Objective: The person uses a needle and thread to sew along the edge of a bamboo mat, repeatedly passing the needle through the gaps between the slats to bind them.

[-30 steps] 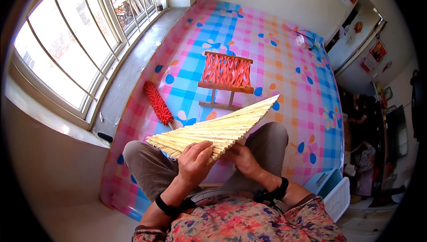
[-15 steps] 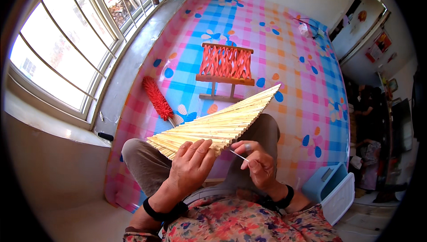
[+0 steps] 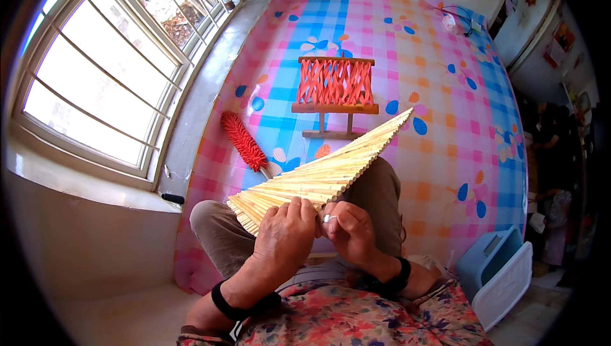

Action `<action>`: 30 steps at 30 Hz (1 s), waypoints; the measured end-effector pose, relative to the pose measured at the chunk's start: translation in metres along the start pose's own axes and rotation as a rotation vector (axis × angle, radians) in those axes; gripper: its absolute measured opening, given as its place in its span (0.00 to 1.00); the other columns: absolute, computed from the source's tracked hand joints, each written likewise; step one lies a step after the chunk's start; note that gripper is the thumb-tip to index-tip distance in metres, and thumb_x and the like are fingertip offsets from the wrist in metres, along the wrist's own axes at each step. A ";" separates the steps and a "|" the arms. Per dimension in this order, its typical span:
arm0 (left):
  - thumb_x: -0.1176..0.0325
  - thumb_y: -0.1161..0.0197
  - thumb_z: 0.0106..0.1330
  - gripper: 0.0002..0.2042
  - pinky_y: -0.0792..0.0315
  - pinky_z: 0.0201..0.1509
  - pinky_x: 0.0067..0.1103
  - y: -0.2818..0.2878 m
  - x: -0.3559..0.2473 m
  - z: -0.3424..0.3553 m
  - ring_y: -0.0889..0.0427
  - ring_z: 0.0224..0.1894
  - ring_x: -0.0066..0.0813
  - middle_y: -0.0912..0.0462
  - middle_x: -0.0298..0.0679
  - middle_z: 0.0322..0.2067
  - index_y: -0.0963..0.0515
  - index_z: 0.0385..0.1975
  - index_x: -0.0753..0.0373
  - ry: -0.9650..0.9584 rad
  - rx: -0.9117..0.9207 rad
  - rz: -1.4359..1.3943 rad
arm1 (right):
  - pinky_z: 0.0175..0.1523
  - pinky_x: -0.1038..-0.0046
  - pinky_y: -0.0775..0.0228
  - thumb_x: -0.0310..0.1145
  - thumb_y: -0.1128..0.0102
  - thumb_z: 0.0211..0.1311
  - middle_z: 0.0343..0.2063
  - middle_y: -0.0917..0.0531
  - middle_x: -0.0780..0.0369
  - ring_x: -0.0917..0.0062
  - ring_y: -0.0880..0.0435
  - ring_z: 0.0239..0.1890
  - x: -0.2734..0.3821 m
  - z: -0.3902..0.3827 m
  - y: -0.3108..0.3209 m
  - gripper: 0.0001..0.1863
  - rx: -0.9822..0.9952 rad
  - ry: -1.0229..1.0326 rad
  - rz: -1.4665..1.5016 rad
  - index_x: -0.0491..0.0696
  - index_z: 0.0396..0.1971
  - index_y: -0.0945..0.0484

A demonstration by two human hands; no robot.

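Note:
A fan-shaped panel of thin pale wooden sticks point(image 3: 318, 177) lies across my lap, its long point reaching up to the right. My left hand point(image 3: 285, 231) grips the panel's near edge from above, fingers curled over the sticks. My right hand point(image 3: 349, 230) presses against the same edge just to the right, fingers closed on it, a ring on one finger. The two hands touch each other. Dark bands circle both wrists. My knees show under the panel.
A small wooden stool with an orange woven seat point(image 3: 334, 88) stands on the pink and blue checked floor mat point(image 3: 445, 129). A red brush point(image 3: 244, 141) lies left of it. A window point(image 3: 95, 72) fills the left. A light blue box point(image 3: 493, 269) sits lower right.
My right hand, which was held off the panel's edge with a thin stick half a second ago, has closed up against my left hand on the edge. The panel has barely shifted.

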State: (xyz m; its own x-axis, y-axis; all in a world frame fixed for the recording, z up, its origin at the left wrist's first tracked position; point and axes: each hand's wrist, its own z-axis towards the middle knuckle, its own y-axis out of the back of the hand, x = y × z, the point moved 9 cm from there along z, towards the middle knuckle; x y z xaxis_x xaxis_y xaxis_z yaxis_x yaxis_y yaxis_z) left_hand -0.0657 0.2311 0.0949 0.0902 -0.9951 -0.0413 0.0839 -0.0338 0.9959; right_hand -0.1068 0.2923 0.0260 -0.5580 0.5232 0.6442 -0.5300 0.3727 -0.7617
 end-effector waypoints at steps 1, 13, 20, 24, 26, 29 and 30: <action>0.72 0.45 0.53 0.09 0.29 0.39 0.28 -0.001 0.000 0.000 0.20 0.34 0.37 0.24 0.43 0.29 0.30 0.33 0.67 -0.001 0.011 -0.001 | 0.36 0.72 0.37 0.40 0.54 0.69 0.21 0.30 0.62 0.74 0.32 0.26 -0.004 -0.003 0.003 0.18 -0.015 -0.033 -0.016 0.45 0.21 0.31; 0.74 0.45 0.54 0.09 0.28 0.37 0.33 -0.006 0.006 0.003 0.20 0.33 0.42 0.23 0.44 0.28 0.31 0.35 0.66 0.072 0.051 -0.094 | 0.31 0.82 0.44 0.37 0.52 0.69 0.21 0.32 0.67 0.86 0.36 0.25 0.004 -0.018 -0.004 0.16 -0.020 -0.119 -0.258 0.44 0.22 0.29; 0.71 0.39 0.53 0.11 0.28 0.39 0.33 -0.004 0.009 -0.004 0.21 0.34 0.43 0.23 0.44 0.30 0.30 0.34 0.66 0.103 0.034 -0.191 | 0.33 0.76 0.41 0.41 0.51 0.69 0.20 0.32 0.66 0.83 0.38 0.22 0.008 -0.022 0.004 0.18 -0.067 -0.090 -0.219 0.45 0.22 0.28; 0.69 0.33 0.49 0.19 0.29 0.42 0.32 0.003 0.002 -0.021 0.21 0.38 0.42 0.22 0.46 0.37 0.30 0.39 0.67 0.045 0.001 -0.276 | 0.39 0.74 0.36 0.37 0.51 0.69 0.23 0.28 0.67 0.83 0.32 0.27 0.006 -0.022 0.032 0.13 -0.163 -0.115 0.098 0.45 0.26 0.27; 0.68 0.31 0.47 0.24 0.31 0.49 0.33 -0.018 0.003 -0.036 0.22 0.44 0.42 0.24 0.47 0.44 0.30 0.44 0.68 0.051 0.194 -0.385 | 0.40 0.71 0.35 0.39 0.51 0.69 0.22 0.28 0.66 0.81 0.32 0.27 -0.003 -0.028 0.047 0.13 -0.262 -0.221 0.115 0.47 0.27 0.26; 0.64 0.30 0.47 0.29 0.38 0.60 0.38 -0.024 -0.002 -0.048 0.28 0.55 0.43 0.26 0.49 0.48 0.31 0.49 0.67 -0.094 0.095 -0.338 | 0.38 0.71 0.37 0.40 0.52 0.69 0.19 0.30 0.67 0.80 0.33 0.24 -0.019 -0.040 0.063 0.15 -0.319 -0.335 0.102 0.47 0.26 0.26; 0.64 0.30 0.47 0.29 0.38 0.60 0.38 -0.030 0.000 -0.050 0.28 0.55 0.43 0.26 0.49 0.48 0.31 0.49 0.67 -0.085 0.097 -0.364 | 0.37 0.72 0.37 0.41 0.52 0.69 0.18 0.30 0.67 0.80 0.34 0.23 -0.026 -0.045 0.061 0.15 -0.276 -0.412 0.175 0.47 0.26 0.26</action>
State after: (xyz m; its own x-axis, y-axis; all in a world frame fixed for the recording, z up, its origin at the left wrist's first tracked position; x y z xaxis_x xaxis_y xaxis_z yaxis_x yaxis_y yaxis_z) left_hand -0.0184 0.2367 0.0614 -0.0111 -0.9203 -0.3910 0.0003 -0.3910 0.9204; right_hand -0.0960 0.3358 -0.0404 -0.8572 0.2716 0.4376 -0.2499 0.5237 -0.8144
